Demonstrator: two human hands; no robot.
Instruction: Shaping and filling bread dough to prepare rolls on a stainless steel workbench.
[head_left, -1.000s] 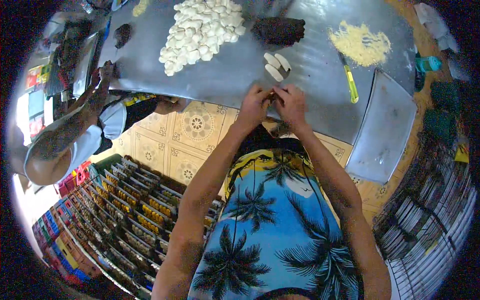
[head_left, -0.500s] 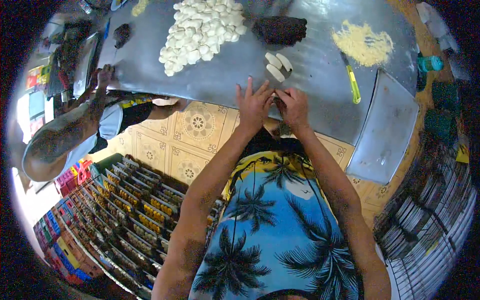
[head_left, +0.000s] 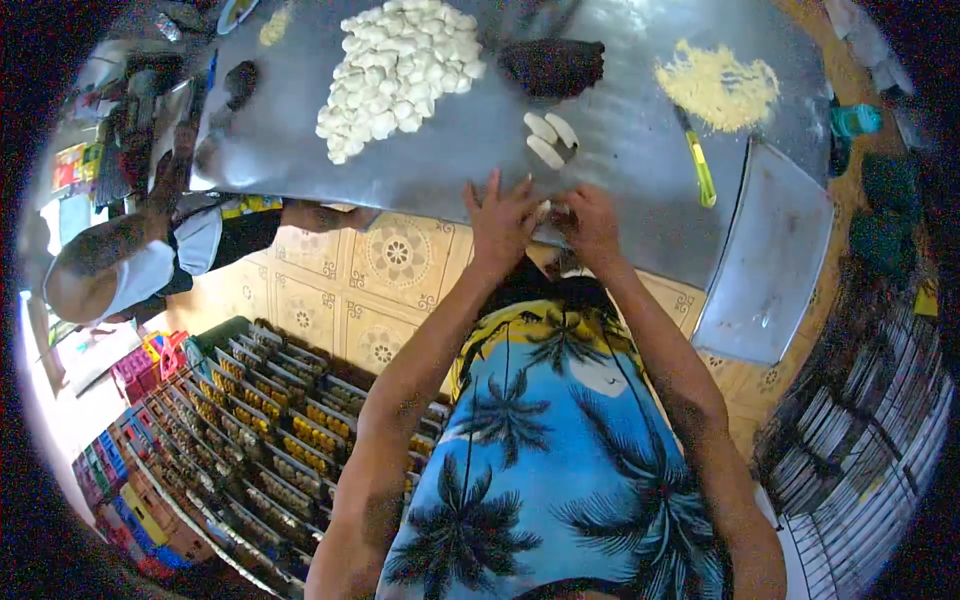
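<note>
At the front edge of the metal table (head_left: 430,165), both my hands meet around a small pale piece of dough (head_left: 546,207), mostly hidden by my fingers. My left hand (head_left: 503,222) pinches it near the thumb, its other fingers spread upward. My right hand (head_left: 594,226) has its fingers curled in on the piece from the other side. Just beyond lie three elongated white dough pieces (head_left: 546,152). A dark brown, paste-like lump (head_left: 552,69) sits behind them. To its left spreads a large pile of white dough balls (head_left: 400,80).
Yellowish powder (head_left: 715,85) and a yellow-green handled knife (head_left: 701,170) lie at right, beside a metal tray (head_left: 765,265). At left a co-worker's arm (head_left: 100,265) reaches to the table. Racks of trays (head_left: 260,400) stand behind left, a wire rack (head_left: 870,480) right.
My hands stay together at the table edge, with slight finger movement and the pale piece showing a little more. The co-worker's arm at left has shifted. The whole view has moved slightly.
</note>
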